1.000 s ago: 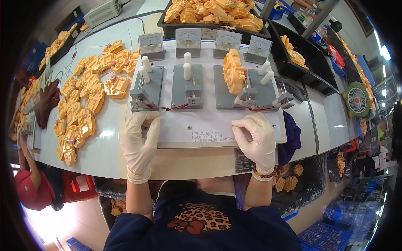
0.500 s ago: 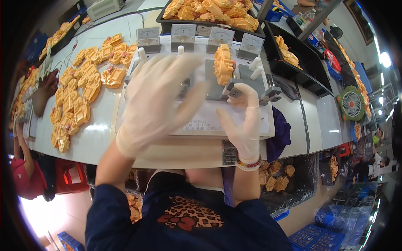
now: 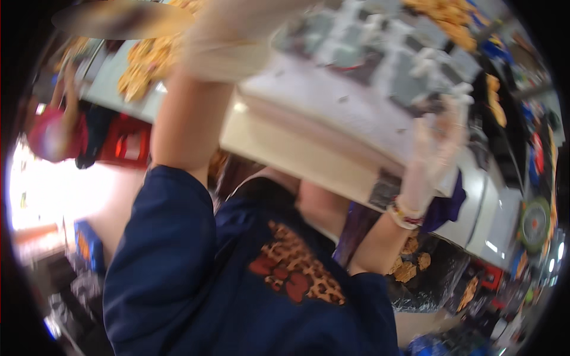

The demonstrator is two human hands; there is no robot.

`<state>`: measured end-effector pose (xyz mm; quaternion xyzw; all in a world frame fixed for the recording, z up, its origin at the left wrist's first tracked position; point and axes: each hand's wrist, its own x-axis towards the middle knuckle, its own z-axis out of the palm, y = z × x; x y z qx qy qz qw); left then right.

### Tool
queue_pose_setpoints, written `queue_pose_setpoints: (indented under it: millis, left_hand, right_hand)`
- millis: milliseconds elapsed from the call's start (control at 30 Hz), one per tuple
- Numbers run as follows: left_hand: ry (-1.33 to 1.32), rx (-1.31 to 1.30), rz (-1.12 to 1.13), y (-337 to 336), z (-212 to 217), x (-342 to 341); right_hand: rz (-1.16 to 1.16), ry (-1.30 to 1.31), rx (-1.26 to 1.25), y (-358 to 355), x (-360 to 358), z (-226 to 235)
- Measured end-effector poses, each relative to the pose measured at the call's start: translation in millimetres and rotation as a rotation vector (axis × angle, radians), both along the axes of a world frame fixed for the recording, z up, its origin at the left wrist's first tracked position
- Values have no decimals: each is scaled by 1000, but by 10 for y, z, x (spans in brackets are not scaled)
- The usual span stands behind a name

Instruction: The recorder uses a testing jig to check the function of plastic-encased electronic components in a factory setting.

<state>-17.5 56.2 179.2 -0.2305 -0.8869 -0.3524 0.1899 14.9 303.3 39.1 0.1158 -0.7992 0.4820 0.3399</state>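
Observation:
My gloved left hand point(image 3: 234, 41) is smeared by motion at the top edge. It is raised near the pile of orange-yellow plastic parts point(image 3: 148, 65), and its fingers are out of sight or blurred. My gloved right hand point(image 3: 436, 148), with a beaded bracelet at the wrist, is at the right front of the white test fixture point(image 3: 332, 101). Its blurred fingers are up beside a dark clamp-like piece point(image 3: 430, 104); whether they grip it does not show. Grey plates point(image 3: 409, 86) and white posts stand on the fixture, all blurred.
A tray of orange-yellow parts point(image 3: 445, 21) stands behind the fixture. To the right are a black bin point(image 3: 504, 136), a purple cloth point(image 3: 448, 204) and a green fan point(image 3: 534, 222). Another person in red point(image 3: 53, 133) is at the far left, near a red crate point(image 3: 126, 142).
The whole view has tilted and swung. My left hand has gone from over the fixture up toward the top edge. My right hand stays by the fixture's right side.

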Motion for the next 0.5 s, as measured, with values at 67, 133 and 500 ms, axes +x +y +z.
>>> queue_pose_setpoints:
  millis: [67,133,500]
  left_hand:
    - [-25,12,163,-1311,-141,908]
    - [-13,39,301,-1745,-305,1287]
    - [-975,71,975,-3506,-3898,4471]
  right_hand:
    - [-110,25,7,-31,119,81]
    - [-165,122,75,188,146,118]
    - [238,436,159,-67,276,234]
